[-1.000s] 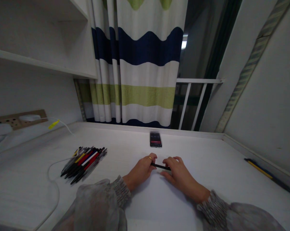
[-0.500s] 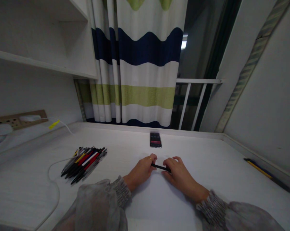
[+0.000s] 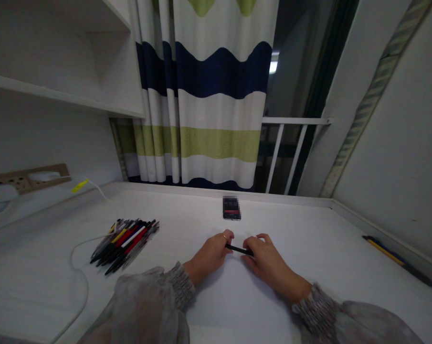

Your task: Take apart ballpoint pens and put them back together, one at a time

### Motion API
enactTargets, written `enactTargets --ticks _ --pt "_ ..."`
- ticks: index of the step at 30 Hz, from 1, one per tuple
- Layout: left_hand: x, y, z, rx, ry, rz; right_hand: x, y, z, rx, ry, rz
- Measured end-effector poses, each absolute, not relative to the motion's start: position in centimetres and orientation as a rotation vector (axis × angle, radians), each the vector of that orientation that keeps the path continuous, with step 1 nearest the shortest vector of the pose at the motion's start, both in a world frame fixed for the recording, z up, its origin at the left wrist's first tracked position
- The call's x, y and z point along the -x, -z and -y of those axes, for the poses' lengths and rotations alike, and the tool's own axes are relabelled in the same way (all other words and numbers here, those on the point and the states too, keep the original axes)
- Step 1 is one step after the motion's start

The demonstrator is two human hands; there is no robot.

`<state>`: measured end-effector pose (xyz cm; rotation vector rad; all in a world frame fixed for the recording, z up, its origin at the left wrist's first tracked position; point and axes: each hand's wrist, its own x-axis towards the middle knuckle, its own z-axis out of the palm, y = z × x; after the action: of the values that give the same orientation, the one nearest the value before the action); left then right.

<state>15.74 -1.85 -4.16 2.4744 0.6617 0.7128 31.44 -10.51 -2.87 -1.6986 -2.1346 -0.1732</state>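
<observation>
A slim black pen spans the gap between my two hands, just above the white desk. My left hand has a ring on one finger and pinches the pen's left end. At the other end, the fingers of my right hand are closed around the pen, hiding its tip. Beyond both hands a phone lies flat, its screen blurred. To the left is a pile of pens in black, red, yellow, white and clear.
A white cable runs across the left of the desk beside the pile. More pens lie along the right wall. A power strip with plugs is at the left wall. Behind the desk hangs a striped curtain.
</observation>
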Motion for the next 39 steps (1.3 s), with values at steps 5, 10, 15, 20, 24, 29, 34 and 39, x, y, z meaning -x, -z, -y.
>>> enactTargets --ticks 5,10,15,20,24,29,34,39 --pt "-15.7 4.2 2.0 -2.468 -0.745 -0.652 -31.4 2.7 10.5 1.696 0.172 2.172" --pt "-15.6 4.0 2.1 -2.477 -0.721 -0.649 -31.5 3.0 10.3 1.7 0.133 2.226" --pt "-15.6 3.9 2.1 -2.474 -0.747 -0.662 -31.6 2.8 10.3 1.689 0.092 2.151" --pt "-15.6 4.1 1.6 -2.399 -0.865 -0.708 -32.7 2.7 9.8 1.692 -0.055 1.717" --pt "-15.6 4.1 1.4 -2.36 -0.888 -0.714 -33.4 3.2 9.0 1.521 -0.435 1.314" --pt "-15.6 3.8 2.1 -2.382 -0.817 -0.584 -32.9 3.4 8.8 1.193 -0.865 1.025" --pt "-15.6 3.8 2.0 -2.459 -0.832 -0.67 -33.8 2.6 8.7 0.838 -0.969 0.706" --pt "-15.3 4.5 0.6 -2.605 -0.753 -1.281 -36.4 1.8 8.8 0.612 -1.1 0.541"
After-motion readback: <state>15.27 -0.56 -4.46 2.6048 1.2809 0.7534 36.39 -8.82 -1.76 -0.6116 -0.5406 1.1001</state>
